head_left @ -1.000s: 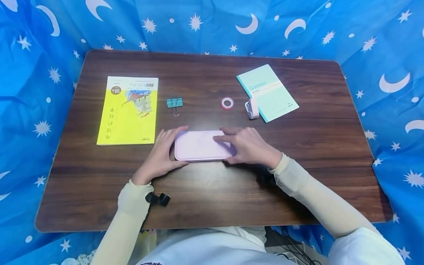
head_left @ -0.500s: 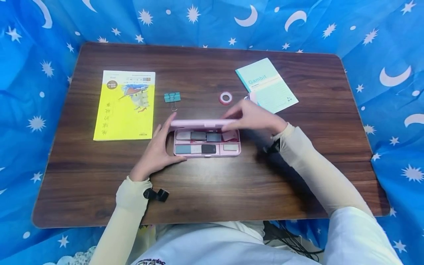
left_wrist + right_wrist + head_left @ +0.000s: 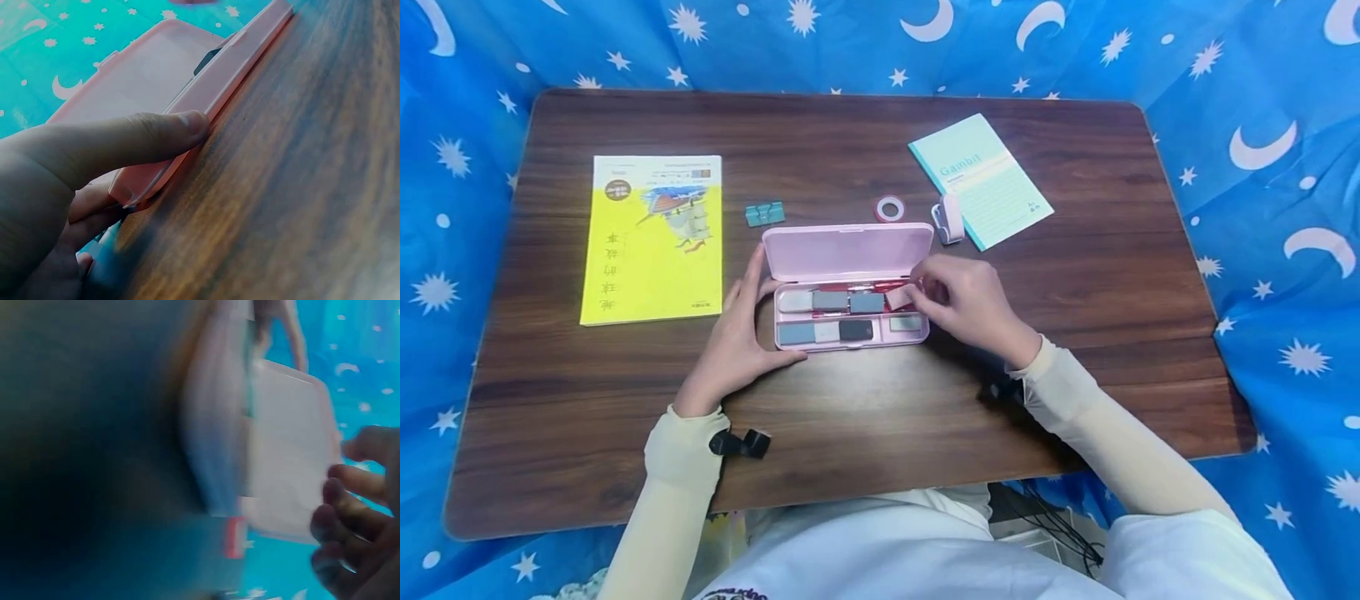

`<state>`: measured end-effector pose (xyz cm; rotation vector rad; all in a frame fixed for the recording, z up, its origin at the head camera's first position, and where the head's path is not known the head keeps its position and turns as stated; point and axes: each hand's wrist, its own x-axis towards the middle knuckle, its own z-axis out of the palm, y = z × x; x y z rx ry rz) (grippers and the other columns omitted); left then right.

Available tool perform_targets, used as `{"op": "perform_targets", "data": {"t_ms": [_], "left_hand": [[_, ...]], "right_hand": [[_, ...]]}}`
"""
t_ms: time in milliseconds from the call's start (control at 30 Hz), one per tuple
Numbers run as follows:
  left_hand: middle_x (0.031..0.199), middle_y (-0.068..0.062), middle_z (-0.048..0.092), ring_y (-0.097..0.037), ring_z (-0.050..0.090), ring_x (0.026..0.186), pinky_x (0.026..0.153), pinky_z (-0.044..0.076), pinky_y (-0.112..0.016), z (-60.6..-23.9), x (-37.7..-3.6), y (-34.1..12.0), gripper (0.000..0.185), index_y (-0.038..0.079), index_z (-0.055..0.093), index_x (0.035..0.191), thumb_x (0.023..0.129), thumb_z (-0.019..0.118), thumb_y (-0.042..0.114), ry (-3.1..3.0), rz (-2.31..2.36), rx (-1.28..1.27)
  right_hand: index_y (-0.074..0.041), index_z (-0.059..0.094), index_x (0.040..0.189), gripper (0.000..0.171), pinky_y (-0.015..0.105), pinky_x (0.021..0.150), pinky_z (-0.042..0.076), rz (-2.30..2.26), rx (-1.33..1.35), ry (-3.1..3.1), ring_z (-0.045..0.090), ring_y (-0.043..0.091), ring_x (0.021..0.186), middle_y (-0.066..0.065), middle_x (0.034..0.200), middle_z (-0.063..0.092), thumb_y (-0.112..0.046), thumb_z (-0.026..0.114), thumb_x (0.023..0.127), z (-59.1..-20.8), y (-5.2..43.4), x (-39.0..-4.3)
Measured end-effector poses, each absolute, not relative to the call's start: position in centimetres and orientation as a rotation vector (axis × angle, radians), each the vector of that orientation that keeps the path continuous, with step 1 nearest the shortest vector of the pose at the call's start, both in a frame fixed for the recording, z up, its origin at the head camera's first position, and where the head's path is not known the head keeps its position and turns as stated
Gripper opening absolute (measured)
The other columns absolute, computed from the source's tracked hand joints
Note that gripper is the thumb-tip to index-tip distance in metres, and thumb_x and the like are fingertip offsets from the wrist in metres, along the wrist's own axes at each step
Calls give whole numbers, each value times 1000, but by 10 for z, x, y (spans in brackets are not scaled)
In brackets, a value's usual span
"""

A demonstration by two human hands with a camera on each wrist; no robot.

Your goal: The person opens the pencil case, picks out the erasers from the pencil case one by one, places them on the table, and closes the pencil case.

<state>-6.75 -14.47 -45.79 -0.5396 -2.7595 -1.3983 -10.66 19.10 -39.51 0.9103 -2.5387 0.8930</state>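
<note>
A pink case (image 3: 848,321) lies open in the middle of the brown table (image 3: 587,400), its lid (image 3: 847,250) standing up at the back. Several grey, dark and pale blocks fill its tray. My left hand (image 3: 767,308) grips the case's left end, thumb at the front corner and fingers behind. The left wrist view shows that thumb (image 3: 181,125) pressed along the case (image 3: 212,87). My right hand (image 3: 921,292) reaches into the tray's right end and pinches a small pink block (image 3: 897,297). The right wrist view is blurred, showing the case (image 3: 219,437) and curled fingers (image 3: 350,506).
A yellow book (image 3: 655,242) lies at the left. Behind the case are a teal binder clip (image 3: 765,213), a small tape roll (image 3: 891,208), a white dispenser (image 3: 951,221) and a teal notebook (image 3: 981,179). Blue star-patterned cloth (image 3: 1262,208) surrounds the table.
The case was closed under both hands, then my right hand lifted the lid fully open and moved down into the tray's right end. My left hand stayed on the left end.
</note>
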Motion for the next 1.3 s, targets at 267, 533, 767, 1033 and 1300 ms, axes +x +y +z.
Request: {"op": "perform_targets", "data": {"t_ms": [267,533,767,1033,1300], "left_hand": [[144,-6,59,-32,32,144,118,24,-59,-458,-69,-145,148,34,-5,162,59,100,29,-2778,-1405,-521],[142,-5,60,-28,27,150,120,19,-57,-463,-66,-138,148,36,-5,162,58,100,30,-2773,-1432,-514],[142,-6,60,-32,24,149,117,22,-62,-459,-66,-141,146,34,-4,163,59,99,28,-2771,-1429,-510],[142,-10,59,-36,24,147,115,24,-66,-455,-68,-147,147,35,-5,162,60,99,25,-2784,-1415,-491],[143,-9,59,-32,21,151,117,20,-65,-459,-68,-142,147,36,-6,162,60,99,26,-2781,-1449,-487]], "right_hand": [[-12,72,106,22,33,60,40,741,904,-2862,53,18,71,3,82,59,-12,77,84,-414,194,-103],[-10,71,103,20,32,58,38,729,875,-2875,51,16,67,2,79,58,-12,76,84,-409,202,-103],[-8,67,100,23,34,57,38,691,674,-2864,50,18,62,2,72,56,-10,73,78,-388,243,-103],[-11,65,94,19,37,52,36,448,495,-3009,52,21,58,-1,68,55,-15,72,76,-395,281,-106],[-14,67,97,24,37,52,37,398,422,-3060,53,22,60,-1,69,57,-15,72,73,-402,296,-111]]}}
